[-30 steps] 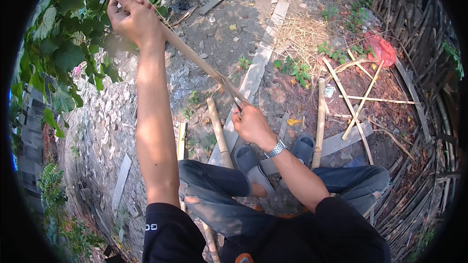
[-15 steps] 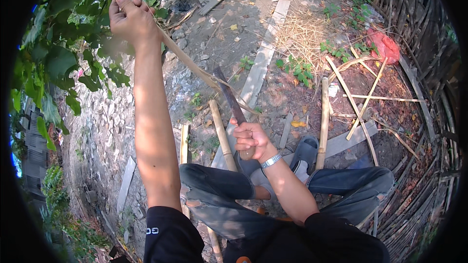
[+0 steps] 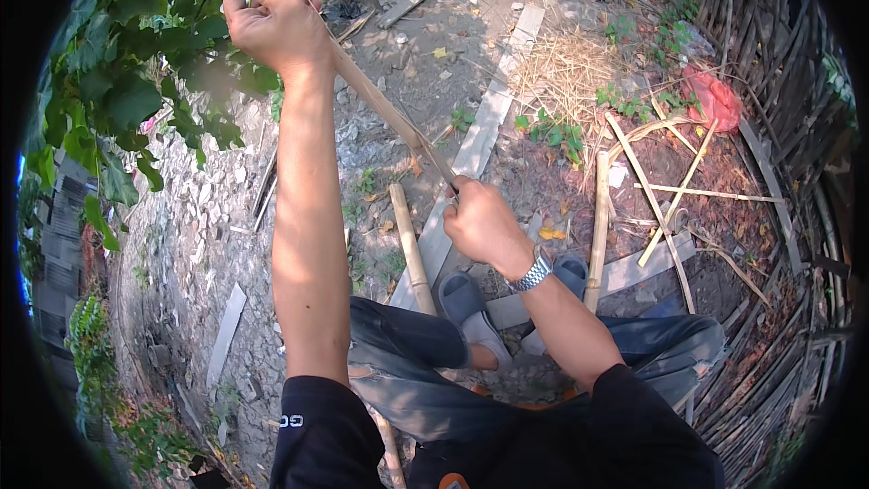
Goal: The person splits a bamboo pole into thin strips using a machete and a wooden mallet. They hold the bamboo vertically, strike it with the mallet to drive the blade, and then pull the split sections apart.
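My left hand point(image 3: 279, 25) is raised at the upper left, its fingers closed round the far end of a long pale bamboo strip point(image 3: 373, 98). The strip slants down from there toward my right hand point(image 3: 489, 225), in front of my knees. A metal watch band circles that wrist. My right fist is closed on a knife, whose handle it hides. Only a thin dark line of the blade point(image 3: 438, 161) shows, turned nearly edge-on against the strip's lower end. Where exactly the edge meets the bamboo is hard to make out.
Bamboo poles point(image 3: 412, 249) point(image 3: 599, 226) lie either side of my sandalled feet. A long grey board point(image 3: 493, 109) runs away from me. Crossed bamboo strips point(image 3: 665, 208), straw point(image 3: 561, 63) and a red plastic bag point(image 3: 711, 100) are at right, by a stick fence point(image 3: 787, 54). Leaves point(image 3: 127, 100) hang at left.
Both hands have shifted a little to the right, my right one also upward. The knife has turned from showing its broad blade to nearly edge-on along the bamboo strip.
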A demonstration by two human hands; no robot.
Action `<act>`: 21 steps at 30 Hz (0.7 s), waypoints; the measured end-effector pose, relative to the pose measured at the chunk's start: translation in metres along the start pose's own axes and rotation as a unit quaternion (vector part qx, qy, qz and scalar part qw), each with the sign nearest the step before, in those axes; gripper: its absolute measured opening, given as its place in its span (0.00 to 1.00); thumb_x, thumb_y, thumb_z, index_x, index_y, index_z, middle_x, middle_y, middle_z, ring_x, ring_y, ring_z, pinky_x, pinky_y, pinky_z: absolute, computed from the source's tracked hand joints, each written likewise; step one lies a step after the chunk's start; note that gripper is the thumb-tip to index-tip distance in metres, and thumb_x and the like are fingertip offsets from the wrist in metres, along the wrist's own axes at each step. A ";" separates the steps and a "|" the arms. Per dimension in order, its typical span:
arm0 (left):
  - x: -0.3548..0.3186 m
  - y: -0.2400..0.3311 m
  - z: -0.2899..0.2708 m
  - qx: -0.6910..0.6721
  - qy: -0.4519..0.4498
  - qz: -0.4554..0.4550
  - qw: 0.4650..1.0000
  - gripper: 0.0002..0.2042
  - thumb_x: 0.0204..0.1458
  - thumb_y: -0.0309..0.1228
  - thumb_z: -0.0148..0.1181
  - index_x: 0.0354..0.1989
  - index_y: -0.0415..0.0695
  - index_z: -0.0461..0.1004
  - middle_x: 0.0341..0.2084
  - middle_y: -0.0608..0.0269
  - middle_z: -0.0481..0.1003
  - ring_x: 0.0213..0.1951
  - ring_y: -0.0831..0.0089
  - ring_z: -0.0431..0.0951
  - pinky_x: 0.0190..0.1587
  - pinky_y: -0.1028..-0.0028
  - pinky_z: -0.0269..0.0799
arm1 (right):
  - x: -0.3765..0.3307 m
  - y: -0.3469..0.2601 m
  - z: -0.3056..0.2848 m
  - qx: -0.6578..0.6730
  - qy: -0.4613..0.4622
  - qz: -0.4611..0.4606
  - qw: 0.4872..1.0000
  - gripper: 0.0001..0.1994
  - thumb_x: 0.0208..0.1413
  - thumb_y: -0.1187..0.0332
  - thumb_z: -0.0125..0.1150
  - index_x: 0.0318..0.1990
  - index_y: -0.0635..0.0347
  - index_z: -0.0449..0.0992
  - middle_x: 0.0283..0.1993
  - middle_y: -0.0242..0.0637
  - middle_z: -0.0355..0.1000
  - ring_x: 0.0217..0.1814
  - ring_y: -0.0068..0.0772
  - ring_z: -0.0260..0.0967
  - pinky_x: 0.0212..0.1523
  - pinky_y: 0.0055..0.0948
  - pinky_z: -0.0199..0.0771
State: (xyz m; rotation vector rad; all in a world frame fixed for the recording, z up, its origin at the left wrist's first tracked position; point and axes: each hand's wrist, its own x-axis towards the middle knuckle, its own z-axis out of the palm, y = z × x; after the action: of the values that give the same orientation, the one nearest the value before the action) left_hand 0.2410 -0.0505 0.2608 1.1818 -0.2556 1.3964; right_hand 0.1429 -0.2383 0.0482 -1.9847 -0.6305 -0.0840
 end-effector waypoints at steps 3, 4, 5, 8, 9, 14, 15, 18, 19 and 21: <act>0.005 -0.002 -0.002 0.012 0.016 -0.015 1.000 0.11 0.69 0.35 0.51 0.49 0.39 0.66 0.20 0.68 0.70 0.17 0.83 0.67 0.19 0.80 0.66 | 0.007 0.019 0.001 0.181 -0.080 0.083 0.977 0.10 0.53 0.74 0.57 0.44 0.66 0.72 0.18 0.43 0.67 0.15 0.45 0.66 0.24 0.39 0.68; 0.009 -0.003 -0.008 0.018 0.023 -0.022 0.999 0.11 0.69 0.35 0.51 0.48 0.39 0.67 0.20 0.68 0.70 0.17 0.83 0.67 0.19 0.80 0.66 | 0.007 0.021 -0.005 0.302 -0.161 0.184 0.921 0.10 0.54 0.75 0.57 0.45 0.63 0.72 0.17 0.38 0.66 0.12 0.37 0.62 0.22 0.36 0.65; 0.012 -0.006 -0.013 0.001 0.005 -0.030 1.000 0.11 0.69 0.35 0.51 0.47 0.40 0.67 0.20 0.67 0.70 0.17 0.83 0.66 0.19 0.80 0.66 | 0.008 0.022 -0.010 0.411 -0.238 0.279 0.835 0.10 0.56 0.75 0.56 0.46 0.61 0.71 0.17 0.33 0.64 0.09 0.30 0.58 0.20 0.33 0.62; 0.013 -0.010 -0.022 -0.041 -0.031 -0.052 0.997 0.11 0.70 0.36 0.51 0.43 0.40 0.69 0.21 0.67 0.71 0.17 0.83 0.66 0.19 0.80 0.65 | -0.002 0.022 -0.007 0.586 -0.252 0.338 0.692 0.12 0.58 0.79 0.53 0.48 0.56 0.69 0.17 0.25 0.60 0.07 0.17 0.48 0.18 0.28 0.56; 0.014 -0.012 -0.022 -0.032 -0.035 -0.045 0.998 0.11 0.69 0.36 0.52 0.43 0.41 0.69 0.21 0.66 0.71 0.17 0.83 0.65 0.19 0.80 0.65 | 0.000 0.025 -0.005 0.620 -0.261 0.331 0.661 0.11 0.56 0.77 0.55 0.47 0.58 0.70 0.17 0.26 0.61 0.08 0.21 0.51 0.18 0.30 0.57; 0.016 -0.013 -0.026 -0.059 -0.050 -0.025 0.997 0.11 0.69 0.37 0.52 0.41 0.40 0.66 0.22 0.65 0.71 0.17 0.82 0.65 0.19 0.79 0.62 | 0.008 0.001 0.009 0.093 -0.087 0.075 0.989 0.12 0.49 0.75 0.60 0.43 0.66 0.71 0.18 0.44 0.69 0.14 0.48 0.66 0.22 0.41 0.70; 0.010 -0.010 -0.023 -0.070 -0.054 -0.025 0.996 0.11 0.69 0.37 0.53 0.42 0.40 0.66 0.23 0.64 0.70 0.17 0.82 0.65 0.18 0.79 0.61 | 0.012 -0.012 0.009 0.064 -0.066 0.062 0.994 0.13 0.49 0.74 0.60 0.43 0.67 0.72 0.20 0.49 0.70 0.17 0.53 0.68 0.24 0.42 0.72; -0.001 0.003 -0.010 -0.073 -0.036 -0.015 0.997 0.12 0.69 0.36 0.53 0.43 0.39 0.64 0.23 0.63 0.70 0.18 0.81 0.64 0.19 0.79 0.60 | 0.034 -0.035 0.001 -0.023 -0.021 0.001 1.000 0.16 0.48 0.74 0.59 0.46 0.72 0.73 0.25 0.60 0.72 0.23 0.58 0.73 0.28 0.42 0.75; 0.001 0.004 -0.015 -0.067 -0.034 -0.018 0.997 0.11 0.69 0.35 0.53 0.43 0.39 0.64 0.23 0.62 0.70 0.18 0.81 0.64 0.19 0.79 0.60 | 0.037 -0.037 -0.004 0.032 -0.064 0.035 0.997 0.16 0.49 0.74 0.59 0.45 0.71 0.72 0.24 0.57 0.72 0.21 0.55 0.72 0.26 0.41 0.73; 0.005 0.002 -0.019 -0.058 -0.034 -0.027 0.997 0.11 0.69 0.35 0.53 0.43 0.39 0.64 0.23 0.62 0.70 0.18 0.81 0.64 0.19 0.79 0.60 | 0.041 -0.039 -0.018 0.138 -0.143 0.105 0.974 0.15 0.49 0.74 0.60 0.45 0.70 0.72 0.24 0.53 0.72 0.19 0.48 0.71 0.21 0.39 0.70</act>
State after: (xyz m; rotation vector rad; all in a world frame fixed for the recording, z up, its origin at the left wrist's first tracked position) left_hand 0.2310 -0.0336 0.2563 1.1330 -0.3461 1.2783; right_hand 0.1637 -0.2237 0.1021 -1.7923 -0.5756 0.4042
